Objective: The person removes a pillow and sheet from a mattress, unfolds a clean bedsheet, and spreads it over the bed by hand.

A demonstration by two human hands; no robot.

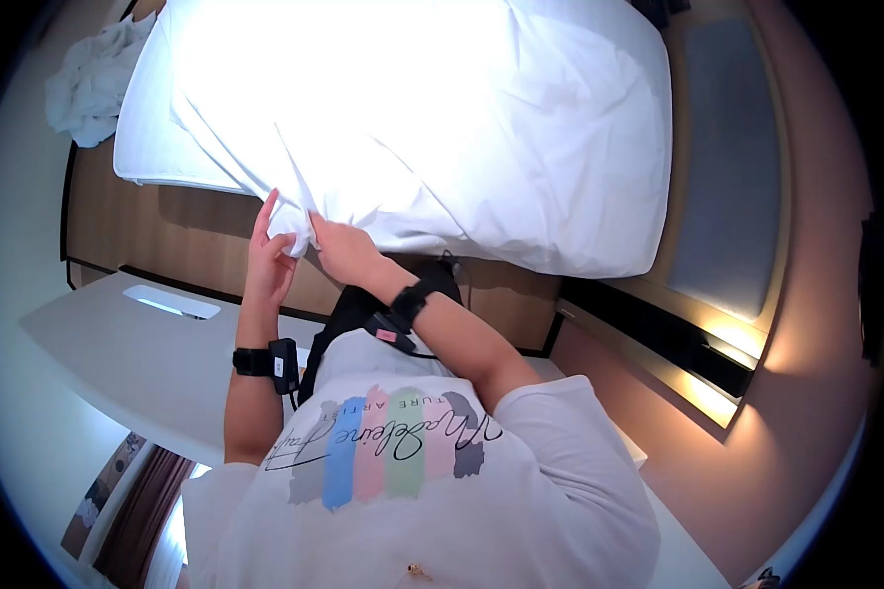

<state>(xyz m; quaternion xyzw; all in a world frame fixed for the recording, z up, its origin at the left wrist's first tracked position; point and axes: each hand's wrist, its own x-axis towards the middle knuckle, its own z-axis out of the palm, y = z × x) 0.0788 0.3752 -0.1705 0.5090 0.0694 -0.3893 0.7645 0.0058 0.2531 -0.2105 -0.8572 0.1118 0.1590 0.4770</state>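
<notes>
A white sheet (413, 147) lies over the bed, wrinkled, with folds running to its near edge. At that edge my left hand (271, 253) pinches a bunched part of the cloth, its thumb over the fabric and its index finger stretched along the side. Just to the right, my right hand (346, 253) is closed on the same gathered cloth, its index finger pointing into the fold. The two hands are close together but apart. Part of the left-hand fingers is hidden by the cloth.
Crumpled white bedding (98, 83) lies at the upper left. Below the bed edge is a wooden base (118, 221). A white table (147, 358) stands at the left. A grey padded panel (725, 157) and a lit black shelf (648, 334) are on the right.
</notes>
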